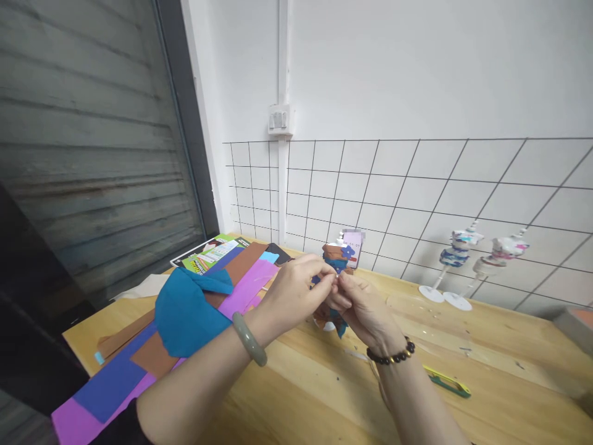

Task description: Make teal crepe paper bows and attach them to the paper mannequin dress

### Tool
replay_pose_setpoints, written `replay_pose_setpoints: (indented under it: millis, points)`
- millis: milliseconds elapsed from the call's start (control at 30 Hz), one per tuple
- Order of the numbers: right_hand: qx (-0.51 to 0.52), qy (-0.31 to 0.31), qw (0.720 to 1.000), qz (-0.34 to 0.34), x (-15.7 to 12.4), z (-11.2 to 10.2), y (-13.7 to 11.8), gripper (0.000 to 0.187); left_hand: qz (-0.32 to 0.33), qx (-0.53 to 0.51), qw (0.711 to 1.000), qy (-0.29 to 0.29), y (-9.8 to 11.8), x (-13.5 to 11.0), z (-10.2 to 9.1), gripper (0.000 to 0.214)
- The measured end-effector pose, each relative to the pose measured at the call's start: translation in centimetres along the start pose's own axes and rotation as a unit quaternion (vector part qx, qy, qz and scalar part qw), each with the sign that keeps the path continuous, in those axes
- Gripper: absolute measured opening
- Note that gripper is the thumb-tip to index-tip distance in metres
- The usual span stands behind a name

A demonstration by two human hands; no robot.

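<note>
My left hand (296, 285) and my right hand (364, 306) meet above the wooden table (486, 358), fingers pinched together on a small doll figure (337, 259) wrapped in brown and blue felt. A small blue felt flower sits on its front. The figure's lower part shows below my right hand; its middle is hidden by my fingers. My left wrist wears a grey-green bangle, my right wrist a dark bead bracelet.
Felt sheets (185, 315) in teal, brown, purple and blue lie at the left, with printed packaging (208, 253) behind. Two wrapped figures on white stands (456, 259) stand at the right by a wire grid (417, 198). A yellow-green tool (448, 382) lies near my right forearm.
</note>
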State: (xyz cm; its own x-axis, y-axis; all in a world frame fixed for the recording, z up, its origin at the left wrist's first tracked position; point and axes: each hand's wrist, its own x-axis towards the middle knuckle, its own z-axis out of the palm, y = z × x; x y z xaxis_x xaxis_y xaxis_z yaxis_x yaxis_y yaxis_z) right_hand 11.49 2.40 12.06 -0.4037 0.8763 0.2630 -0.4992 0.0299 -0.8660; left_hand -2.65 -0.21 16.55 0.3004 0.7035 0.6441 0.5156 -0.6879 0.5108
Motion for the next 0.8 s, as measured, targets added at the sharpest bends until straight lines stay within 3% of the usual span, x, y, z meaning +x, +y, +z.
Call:
replay_pose_setpoints:
  millis: [533,800]
  points:
    - [-0.058,0.031,0.998,-0.022,-0.20,-0.25,0.26,0.030,0.039,0.006,0.999,-0.017,-0.12,-0.04,-0.49,0.018]
    - [-0.061,0.035,0.997,-0.035,-0.40,0.72,0.08,0.030,0.036,0.044,0.998,-0.019,-0.04,-0.06,-0.62,0.016]
